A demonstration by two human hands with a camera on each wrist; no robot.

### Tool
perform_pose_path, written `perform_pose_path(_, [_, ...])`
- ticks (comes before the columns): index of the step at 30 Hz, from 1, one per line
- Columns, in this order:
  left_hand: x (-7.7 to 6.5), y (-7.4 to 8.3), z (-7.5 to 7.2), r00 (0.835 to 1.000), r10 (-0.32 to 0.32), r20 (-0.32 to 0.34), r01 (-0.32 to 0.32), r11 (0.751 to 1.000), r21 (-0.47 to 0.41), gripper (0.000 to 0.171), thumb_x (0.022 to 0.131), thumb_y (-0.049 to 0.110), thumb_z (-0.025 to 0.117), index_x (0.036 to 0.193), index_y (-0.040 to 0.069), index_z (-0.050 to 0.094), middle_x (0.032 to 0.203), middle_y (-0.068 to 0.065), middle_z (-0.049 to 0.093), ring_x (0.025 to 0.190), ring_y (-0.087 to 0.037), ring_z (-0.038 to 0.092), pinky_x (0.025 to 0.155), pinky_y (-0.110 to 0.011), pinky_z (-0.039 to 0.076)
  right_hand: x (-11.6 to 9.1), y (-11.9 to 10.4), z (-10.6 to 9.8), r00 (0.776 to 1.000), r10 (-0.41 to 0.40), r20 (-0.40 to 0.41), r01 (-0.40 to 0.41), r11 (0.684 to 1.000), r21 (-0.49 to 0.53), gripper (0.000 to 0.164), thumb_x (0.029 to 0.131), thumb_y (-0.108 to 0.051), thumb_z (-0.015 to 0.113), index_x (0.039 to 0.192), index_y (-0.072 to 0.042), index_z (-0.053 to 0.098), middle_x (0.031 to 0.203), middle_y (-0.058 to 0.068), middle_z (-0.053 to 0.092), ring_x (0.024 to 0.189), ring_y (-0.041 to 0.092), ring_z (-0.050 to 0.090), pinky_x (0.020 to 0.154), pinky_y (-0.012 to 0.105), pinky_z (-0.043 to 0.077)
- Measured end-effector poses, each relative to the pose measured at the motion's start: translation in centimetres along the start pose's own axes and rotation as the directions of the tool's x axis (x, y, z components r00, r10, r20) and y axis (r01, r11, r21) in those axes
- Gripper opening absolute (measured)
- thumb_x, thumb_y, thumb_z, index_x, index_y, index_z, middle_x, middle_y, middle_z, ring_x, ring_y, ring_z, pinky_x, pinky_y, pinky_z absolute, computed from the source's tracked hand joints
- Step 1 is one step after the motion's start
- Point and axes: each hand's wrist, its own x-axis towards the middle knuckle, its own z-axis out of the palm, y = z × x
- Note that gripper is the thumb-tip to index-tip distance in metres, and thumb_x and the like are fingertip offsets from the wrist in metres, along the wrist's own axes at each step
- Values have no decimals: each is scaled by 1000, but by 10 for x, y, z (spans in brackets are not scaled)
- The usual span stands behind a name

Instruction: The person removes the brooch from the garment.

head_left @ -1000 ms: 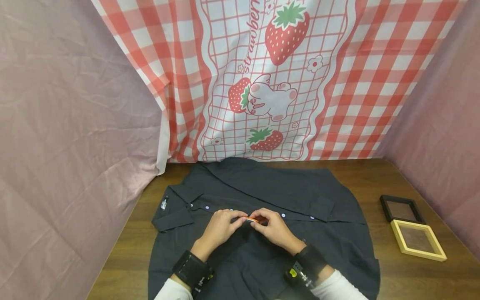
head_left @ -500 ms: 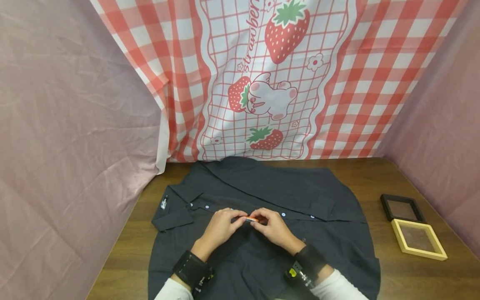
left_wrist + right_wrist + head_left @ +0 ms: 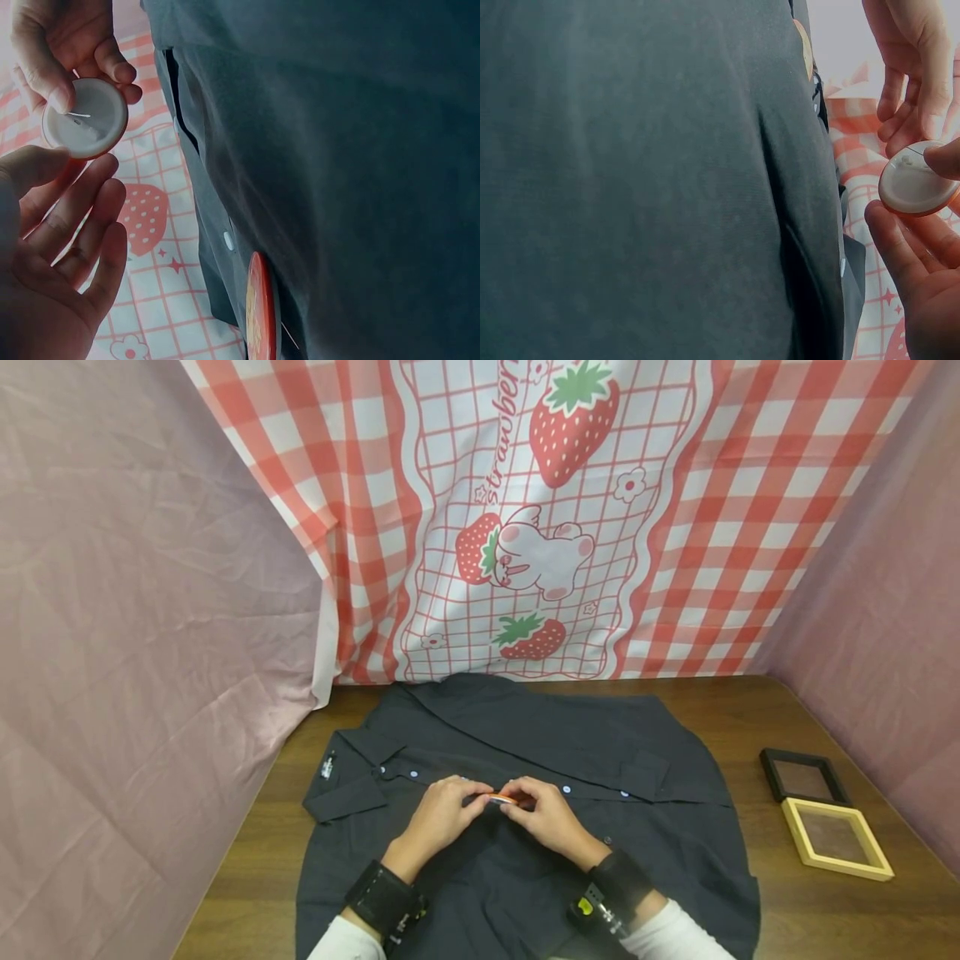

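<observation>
Between the fingertips of both hands is a round pin badge (image 3: 501, 798) with an orange-red rim, held over the dark shirt (image 3: 480, 868). The badge's pale back with its thin wire pin (image 3: 78, 117) faces the left wrist camera. My left hand (image 3: 438, 817) pinches one edge with thumb and index finger. From the other side my right hand (image 3: 551, 818) pinches it, its thumb lying on the back near the pin. In the left wrist view a second, red-edged badge (image 3: 260, 311) is seen edge-on against the dark cloth.
The shirt, collar to the left, shows several pale buttons (image 3: 567, 790). A black frame (image 3: 840, 789) and a light wooden frame (image 3: 873, 842) lie at the right on the wooden table (image 3: 247, 868). A strawberry-print cloth (image 3: 675, 643) hangs behind.
Both hands stay in nearly the same place over the shirt. The badge between them has tilted slightly, and a little more of its surface shows.
</observation>
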Motion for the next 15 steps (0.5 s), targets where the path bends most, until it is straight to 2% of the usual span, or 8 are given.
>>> perform_pose_path(9, [-1,0,1,1000,7,-15,-7,1000,0,11,88,20,71,97,16,77,91,3,76,86,-14,69,78,-32,56,1,-2,-1,1000,10,-14,-10,1000,8,9,87,-12,73,95,-8,72,90,5,73,77,2,62,69,20,56])
perform_pose_path(15, [-1,-1,1,1000,2,-17,-2,1000,-5,10,88,22,71,96,18,77,91,5,76,83,-12,71,76,-33,55,2,-2,-3,1000,-15,-17,15,1000,-10,9,85,-13,74,94,-9,73,88,4,72,74,0,60,66,20,54])
